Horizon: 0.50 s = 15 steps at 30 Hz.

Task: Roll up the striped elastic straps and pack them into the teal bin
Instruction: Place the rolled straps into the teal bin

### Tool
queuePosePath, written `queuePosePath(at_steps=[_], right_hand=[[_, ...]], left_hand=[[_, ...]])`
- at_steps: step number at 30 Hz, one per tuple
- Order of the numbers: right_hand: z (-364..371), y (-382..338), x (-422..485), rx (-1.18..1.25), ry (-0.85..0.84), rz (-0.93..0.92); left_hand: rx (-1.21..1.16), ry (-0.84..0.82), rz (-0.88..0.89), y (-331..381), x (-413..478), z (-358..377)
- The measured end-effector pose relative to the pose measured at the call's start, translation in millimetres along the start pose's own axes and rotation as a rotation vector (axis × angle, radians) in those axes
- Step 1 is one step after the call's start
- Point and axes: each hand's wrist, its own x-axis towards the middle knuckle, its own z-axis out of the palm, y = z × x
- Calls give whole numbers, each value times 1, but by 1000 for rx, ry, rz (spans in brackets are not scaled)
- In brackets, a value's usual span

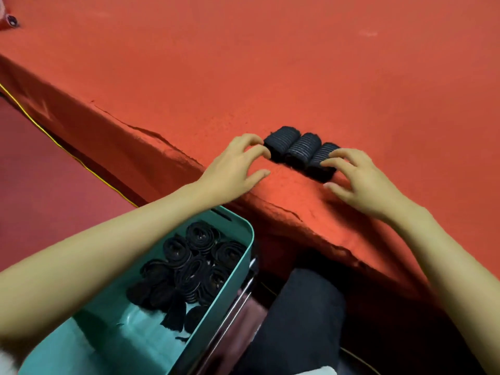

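Note:
Three rolled black straps with thin grey stripes point(301, 152) lie side by side near the front edge of the red table point(297, 63). My left hand point(234, 165) is at the left end of the row, its curled fingertips touching the leftmost roll. My right hand point(357, 177) is at the right end, with its fingers on the rightmost roll. Between them the two hands bracket the row. Below and to the left, the teal bin point(238, 255) holds several rolled black straps point(189, 263) packed on end.
The red cloth drapes over the table's front edge with folds. A yellow cable point(67, 152) runs along the dark red floor at left. A metal bar point(235, 301) sits right of the bin, beside my dark-trousered knee point(300, 307).

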Motion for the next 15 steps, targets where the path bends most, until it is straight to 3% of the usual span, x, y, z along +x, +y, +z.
queuePosePath(at_steps=[9, 15], right_hand=[[14, 29, 32, 330, 22, 572], [18, 32, 46, 482, -49, 730]], left_hand=[[-175, -168, -495, -1, 96, 45], [-468, -278, -775, -9, 121, 41]])
